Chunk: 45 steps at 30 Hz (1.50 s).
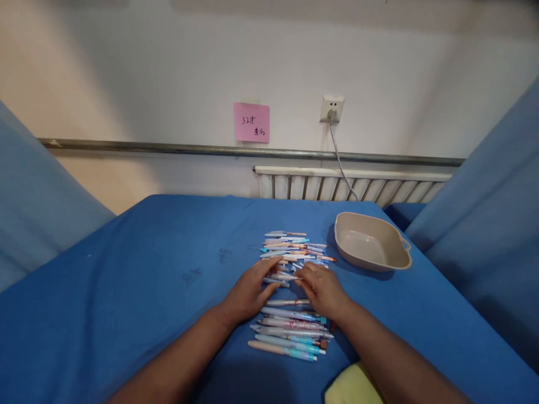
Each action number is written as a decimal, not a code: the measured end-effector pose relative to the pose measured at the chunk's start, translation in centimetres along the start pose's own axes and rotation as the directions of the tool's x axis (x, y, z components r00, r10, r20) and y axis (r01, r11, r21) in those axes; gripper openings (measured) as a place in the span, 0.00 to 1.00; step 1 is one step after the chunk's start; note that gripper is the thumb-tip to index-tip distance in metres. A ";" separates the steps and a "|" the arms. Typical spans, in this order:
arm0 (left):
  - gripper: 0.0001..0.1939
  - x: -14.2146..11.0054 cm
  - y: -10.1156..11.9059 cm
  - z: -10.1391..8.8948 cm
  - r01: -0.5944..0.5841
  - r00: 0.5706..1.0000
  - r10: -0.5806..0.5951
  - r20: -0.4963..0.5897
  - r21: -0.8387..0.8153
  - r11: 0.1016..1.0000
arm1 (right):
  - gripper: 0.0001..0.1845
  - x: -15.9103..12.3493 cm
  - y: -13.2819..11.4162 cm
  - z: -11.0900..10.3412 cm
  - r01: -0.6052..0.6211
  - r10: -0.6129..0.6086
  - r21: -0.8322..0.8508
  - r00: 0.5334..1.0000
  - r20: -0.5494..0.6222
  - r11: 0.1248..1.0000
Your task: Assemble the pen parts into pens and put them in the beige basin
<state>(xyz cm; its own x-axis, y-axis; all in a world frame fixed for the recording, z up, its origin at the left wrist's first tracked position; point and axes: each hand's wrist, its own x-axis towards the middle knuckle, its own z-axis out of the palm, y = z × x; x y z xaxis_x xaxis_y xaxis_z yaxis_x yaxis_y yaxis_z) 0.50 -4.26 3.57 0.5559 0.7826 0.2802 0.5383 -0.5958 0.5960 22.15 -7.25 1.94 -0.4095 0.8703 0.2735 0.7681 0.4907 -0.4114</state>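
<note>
Many click pens lie crosswise in a column on the blue cloth, in pale blue, white, pink and peach. My left hand [253, 286] is at the left ends of the middle pens, thumb and fingers apart and curved around them. Opposite it, my right hand [322, 287] has its fingertips pinched at the right end of a whitish pen [281, 276]. A pale blue pen [275, 282] lies just below that one, near my left thumb. Closer to me is a loose row of pens, with a peach and turquoise pen [282, 350] nearest. My hands partly cover the middle pens.
A beige plastic basin [373, 241] stands on the blue cloth [147, 269] at the right. Something yellow and soft [352, 386] lies at the front edge. Behind are a radiator [328, 184], a metal pipe [189, 148], a plugged-in cable [340, 160] and a pink note [251, 122].
</note>
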 end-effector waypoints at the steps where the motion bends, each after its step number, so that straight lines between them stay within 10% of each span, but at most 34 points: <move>1: 0.21 0.0 0.1 0.0 -0.005 1.000 0.005 0.022 0.004 1.000 | 0.11 0.0 0.0 0.0 -0.004 0.004 0.002 1.000 -0.001 1.000; 9: 0.19 0.5 -0.5 -0.2 0.228 0.971 -0.224 0.088 -0.035 0.973 | 0.12 0.1 0.4 -0.4 -0.019 0.020 -0.034 0.999 0.028 0.999; 13: 0.21 0.5 -0.6 -0.2 0.081 0.995 -0.081 -0.050 0.001 0.997 | 0.12 0.0 0.3 -0.2 -0.026 0.026 -0.001 1.000 0.001 1.000; 16: 0.16 0.3 0.0 0.0 -0.081 0.994 0.077 0.075 0.056 0.995 | 0.12 0.0 0.2 0.0 0.006 -0.006 0.015 1.000 -0.016 1.000; 27: 0.24 0.7 0.1 -0.2 0.082 0.956 -0.102 0.276 0.084 0.993 | 0.12 0.1 -0.3 -0.4 0.043 -0.042 -0.051 0.999 0.023 0.998; 34: 0.22 0.1 0.5 0.3 -0.041 0.999 0.041 -0.006 -0.005 0.999 | 0.11 0.0 0.1 0.2 0.002 0.001 0.054 0.998 -0.062 0.999; 41: 0.17 0.5 -0.5 0.6 0.196 0.978 -0.190 0.091 -0.062 0.979 | 0.09 0.1 0.2 0.5 0.043 -0.039 0.047 0.996 -0.079 0.998; 45: 0.23 0.3 0.0 0.6 -0.003 1.000 0.003 -0.019 -0.026 1.000 | 0.09 0.1 0.2 0.5 0.006 0.000 0.063 0.996 -0.088 0.998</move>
<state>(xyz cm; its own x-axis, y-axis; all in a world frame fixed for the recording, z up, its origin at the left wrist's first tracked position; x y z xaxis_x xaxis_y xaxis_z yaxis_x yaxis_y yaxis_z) 0.99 -4.14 3.19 0.5454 0.7842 0.2960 0.5201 -0.5935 0.6142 21.99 -7.03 1.44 -0.3643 0.8633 0.3492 0.7333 0.4971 -0.4638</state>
